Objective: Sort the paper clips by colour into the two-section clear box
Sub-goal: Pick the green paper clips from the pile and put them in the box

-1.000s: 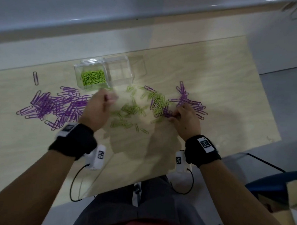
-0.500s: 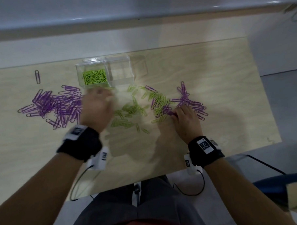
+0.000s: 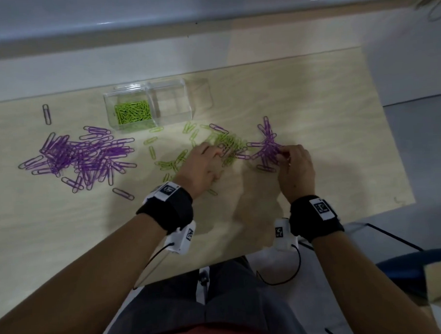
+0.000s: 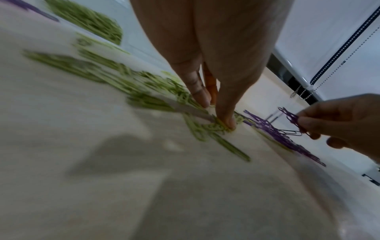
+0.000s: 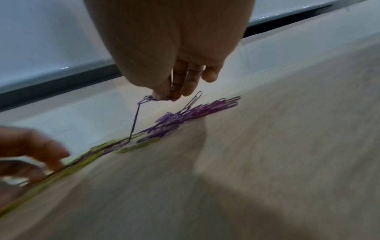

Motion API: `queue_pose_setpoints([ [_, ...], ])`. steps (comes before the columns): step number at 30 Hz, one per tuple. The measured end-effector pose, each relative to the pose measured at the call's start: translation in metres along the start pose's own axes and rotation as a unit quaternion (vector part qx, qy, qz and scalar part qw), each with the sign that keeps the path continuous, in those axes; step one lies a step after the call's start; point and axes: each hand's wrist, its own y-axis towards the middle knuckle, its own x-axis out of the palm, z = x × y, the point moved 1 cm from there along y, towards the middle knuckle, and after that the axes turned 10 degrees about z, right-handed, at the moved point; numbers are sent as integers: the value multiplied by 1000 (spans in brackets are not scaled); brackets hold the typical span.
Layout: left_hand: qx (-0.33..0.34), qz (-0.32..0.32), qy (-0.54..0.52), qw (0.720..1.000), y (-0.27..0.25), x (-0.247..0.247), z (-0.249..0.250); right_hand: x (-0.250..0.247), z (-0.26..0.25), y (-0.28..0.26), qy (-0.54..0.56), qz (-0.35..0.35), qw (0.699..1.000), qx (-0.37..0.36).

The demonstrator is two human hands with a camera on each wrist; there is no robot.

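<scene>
Pale wood table [image 3: 312,92]: left hand [image 3: 201,165] fingers straight, pressing green clips [image 3: 228,143] mid-frame; right hand [image 3: 296,168] pinching purple clips [image 3: 268,149].

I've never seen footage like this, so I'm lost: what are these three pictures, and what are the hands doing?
No machine here: a person wears three cameras. The head view looks down at the table; each wrist view looks along one hand. A clear box holds green clips in its left section. Loose purple clips and green clips lie scattered. The left hand presses straight fingers on green clips. The right hand pinches purple clips, lifting a linked one.
</scene>
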Motion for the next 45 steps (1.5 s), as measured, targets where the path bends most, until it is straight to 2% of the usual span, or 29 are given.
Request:
queue_pose_setpoints([
  [3,3,27,4,1000,-8,-12,-10,-1,5,4,-12,-10,1000,15],
  [7,50,61,22,997,-5,-9,4,1,-9,1,-61,-3,998,-8],
  [13,133,-4,115,984,16,8,26,16,-39,-19,-91,-36,992,-80],
  [16,145,20,132,980,6,6,16,25,-49,-30,-124,-53,987,-87],
  [19,114,9,129,985,-12,-2,2,31,-65,-47,-141,-74,982,-97],
  [24,207,14,167,964,-42,-14,-22,30,-85,-78,-140,-116,968,-172],
  [27,173,23,138,975,-45,-23,-28,20,-73,-79,-108,-79,987,-93],
  [29,147,33,161,975,-38,-23,-27,16,-65,-80,-110,-76,990,-46],
  [33,94,-21,212,973,-29,-16,-15,19,-68,-89,-137,-111,983,-42],
  [36,87,1,223,971,-33,-12,-19,24,-77,-94,-134,-119,983,-43],
  [40,94,5,240,966,-41,-11,-33,28,-88,-95,-120,-127,981,-83],
  [45,115,-25,283,952,-56,-10,-52,26,-74,-89,-144,-116,983,-8],
])
